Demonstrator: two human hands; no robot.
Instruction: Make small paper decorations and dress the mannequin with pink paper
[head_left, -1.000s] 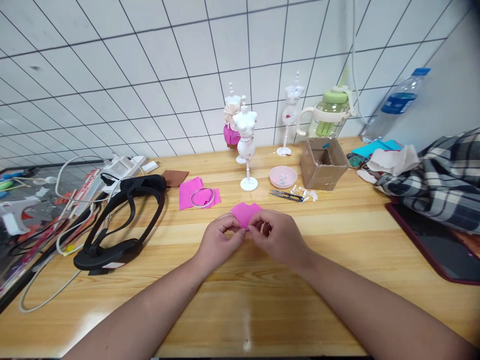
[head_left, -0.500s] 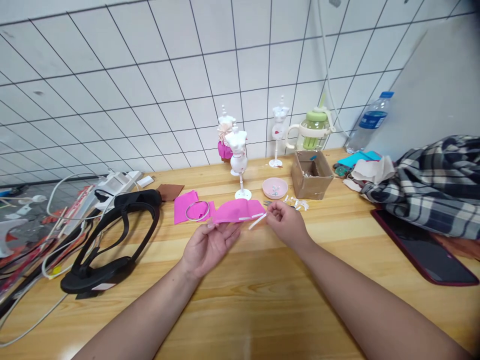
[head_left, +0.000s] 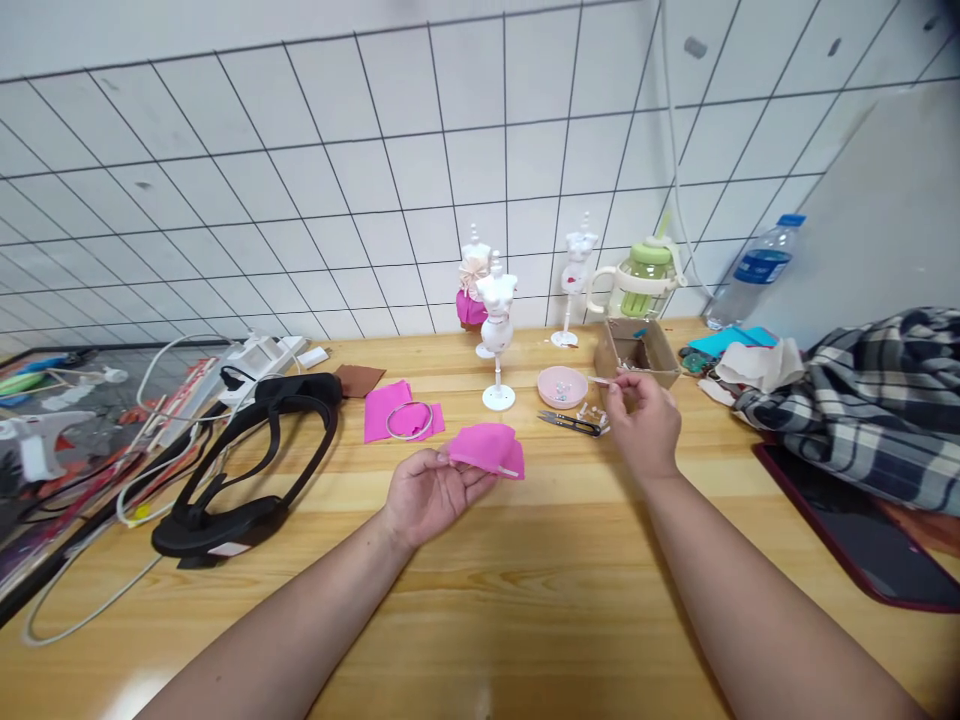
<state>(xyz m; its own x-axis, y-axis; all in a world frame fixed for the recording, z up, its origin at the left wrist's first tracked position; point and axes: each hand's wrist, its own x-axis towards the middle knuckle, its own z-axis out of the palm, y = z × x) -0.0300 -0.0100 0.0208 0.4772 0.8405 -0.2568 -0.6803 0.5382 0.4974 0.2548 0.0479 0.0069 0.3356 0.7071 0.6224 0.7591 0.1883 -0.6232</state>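
My left hand point(head_left: 431, 490) is palm up over the wooden table point(head_left: 525, 600), and its fingertips hold a folded piece of pink fabric point(head_left: 486, 448) with a white strip on its lower edge. Over by the cardboard box point(head_left: 637, 355) my right hand point(head_left: 641, 425) pinches a thin white strip point(head_left: 600, 380), just right of the pink dish point(head_left: 564, 385). Small black snips point(head_left: 574, 423) lie below the dish, beside the right hand. A white mini mannequin point(head_left: 497, 325) stands behind the fabric.
More pink fabric with a metal ring point(head_left: 409, 420) and a brown patch point(head_left: 358, 379) lie to the left. A black headset point(head_left: 247, 450) and cables fill the left side. Two more mannequins, a green cup point(head_left: 643, 275), a water bottle point(head_left: 754, 270), a plaid cloth point(head_left: 870, 400) and a dark tablet point(head_left: 862, 535) stand right.
The hands have parted: the right hand pulled a white strip off the pink fabric and carried it right toward the cardboard box. The left hand keeps the fabric.
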